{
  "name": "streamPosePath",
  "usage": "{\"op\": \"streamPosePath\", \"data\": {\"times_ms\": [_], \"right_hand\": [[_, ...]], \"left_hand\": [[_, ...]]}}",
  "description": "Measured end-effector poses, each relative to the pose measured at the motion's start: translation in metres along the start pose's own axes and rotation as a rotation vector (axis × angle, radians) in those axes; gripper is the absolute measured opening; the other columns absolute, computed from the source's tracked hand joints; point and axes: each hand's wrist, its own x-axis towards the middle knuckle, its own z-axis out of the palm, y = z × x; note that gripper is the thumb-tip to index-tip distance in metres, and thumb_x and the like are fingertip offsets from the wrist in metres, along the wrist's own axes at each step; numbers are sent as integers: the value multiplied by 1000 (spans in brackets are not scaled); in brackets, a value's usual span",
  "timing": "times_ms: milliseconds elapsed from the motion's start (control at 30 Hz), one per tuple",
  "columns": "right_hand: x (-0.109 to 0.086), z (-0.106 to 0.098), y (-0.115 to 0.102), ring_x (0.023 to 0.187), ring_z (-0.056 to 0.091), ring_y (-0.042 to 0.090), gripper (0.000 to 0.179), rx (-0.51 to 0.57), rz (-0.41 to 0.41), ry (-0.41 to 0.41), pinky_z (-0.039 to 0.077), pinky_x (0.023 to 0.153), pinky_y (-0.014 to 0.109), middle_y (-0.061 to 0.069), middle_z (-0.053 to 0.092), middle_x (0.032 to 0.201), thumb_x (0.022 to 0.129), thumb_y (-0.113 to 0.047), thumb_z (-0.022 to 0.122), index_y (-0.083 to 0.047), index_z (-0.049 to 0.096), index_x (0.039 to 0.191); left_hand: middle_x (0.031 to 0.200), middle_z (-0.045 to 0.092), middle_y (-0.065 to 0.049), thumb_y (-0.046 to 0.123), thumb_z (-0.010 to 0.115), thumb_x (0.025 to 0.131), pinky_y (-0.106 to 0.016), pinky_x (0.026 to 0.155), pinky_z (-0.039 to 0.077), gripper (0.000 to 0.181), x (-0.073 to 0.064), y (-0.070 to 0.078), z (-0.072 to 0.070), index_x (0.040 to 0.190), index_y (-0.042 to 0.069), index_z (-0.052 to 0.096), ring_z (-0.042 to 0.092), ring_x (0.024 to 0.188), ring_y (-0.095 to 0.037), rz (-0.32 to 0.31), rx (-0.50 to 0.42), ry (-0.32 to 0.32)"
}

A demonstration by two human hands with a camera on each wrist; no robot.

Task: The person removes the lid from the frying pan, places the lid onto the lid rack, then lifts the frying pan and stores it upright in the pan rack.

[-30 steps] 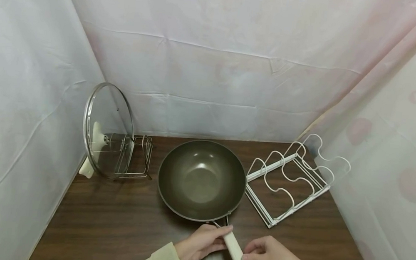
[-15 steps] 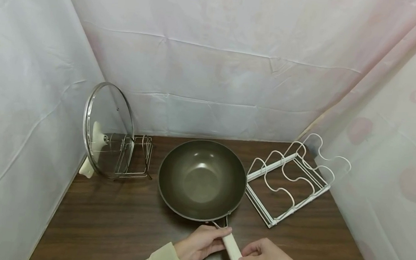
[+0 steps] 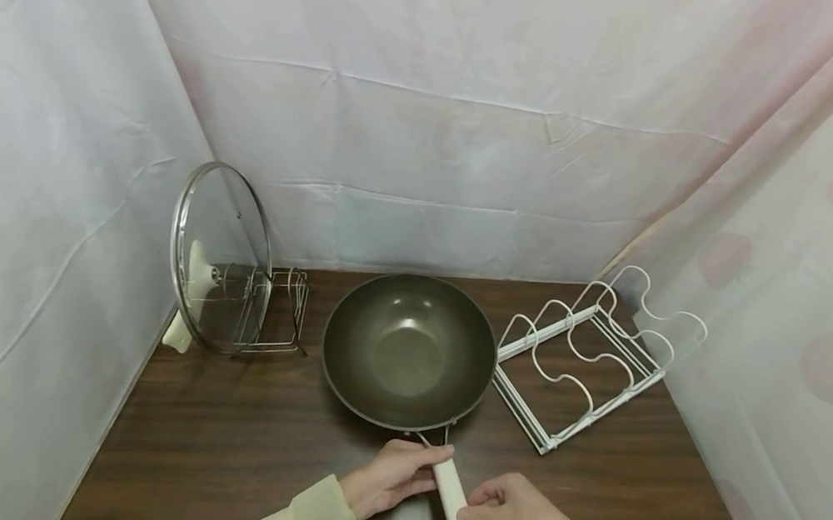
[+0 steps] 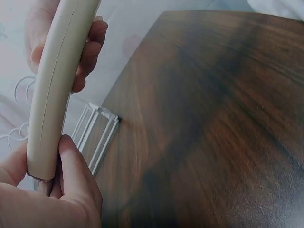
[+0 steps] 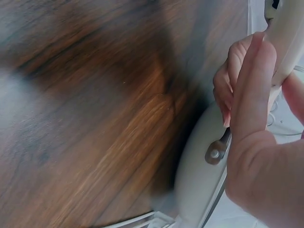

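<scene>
A deep wok (image 3: 407, 359), dark inside with a cream outer side (image 5: 197, 166), is at the middle of the table. Its cream handle (image 3: 455, 506) points toward the person. My left hand (image 3: 396, 476) grips the handle close to the pan, thumb on top and fingers beneath. Further down the handle, my right hand (image 3: 523, 517) pinches it from the right side between thumb and fingers. The left wrist view shows a seam along the handle (image 4: 59, 85), with fingers of both hands around it. A riveted metal bracket (image 5: 216, 152) joins handle and wok.
On the left, a glass lid (image 3: 222, 275) with a cream knob stands upright in a wire rack (image 3: 283, 314). A white wire rack (image 3: 579, 368) stands right of the wok, close to its rim. Pale curtains (image 3: 428, 144) surround the wooden table (image 3: 218, 442).
The wok's handle has swung to the left, with both hands moving along with it. The head view has shifted slightly. The lid and racks have stayed in place.
</scene>
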Motion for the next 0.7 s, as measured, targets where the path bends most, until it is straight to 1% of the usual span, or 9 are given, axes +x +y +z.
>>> {"op": "streamPosePath", "data": {"times_ms": [167,233,333,433,500,567,700], "right_hand": [[9,7,-6,69,72,13,27,7,-2,24,65,64,32,7,77,83,95,-21,75,5,74,101],[13,9,-8,68,71,12,27,10,1,28,64,64,31,4,77,82,94,-22,75,5,74,101],[20,13,-10,68,70,11,28,12,10,40,64,65,30,2,77,81,94,-25,75,3,75,101],[25,17,-12,69,71,12,29,28,17,52,65,66,31,4,78,82,94,-25,76,2,76,101],[29,20,-14,71,73,13,29,47,17,56,65,67,32,5,78,83,94,-25,76,3,76,102],[32,23,-15,73,74,13,30,69,17,56,65,68,32,6,79,85,94,-24,76,4,75,104],[38,29,-17,76,75,14,31,107,10,53,65,69,33,7,79,87,95,-23,74,6,74,106]], "left_hand": [[85,74,1,23,80,91,-29,84,63,17,2,8,-9,91,7,76,73,84,-11,2,6,-6],[85,74,2,23,79,91,-28,84,63,17,3,12,-13,92,7,76,72,84,-11,-3,8,-10],[87,73,2,24,78,92,-27,84,62,23,5,17,-20,101,3,76,72,85,-10,-11,18,-21],[90,74,3,25,77,93,-28,87,61,37,8,22,-26,115,-4,72,72,88,-10,-15,22,-36],[91,74,2,26,77,93,-28,88,61,45,10,24,-30,121,-8,68,72,89,-10,-16,25,-42],[91,75,3,26,77,93,-27,87,61,48,11,25,-34,123,-9,67,72,89,-10,-18,28,-38],[89,74,3,28,78,93,-25,85,61,45,13,26,-41,120,-7,69,71,88,-9,-16,41,-23]]}}
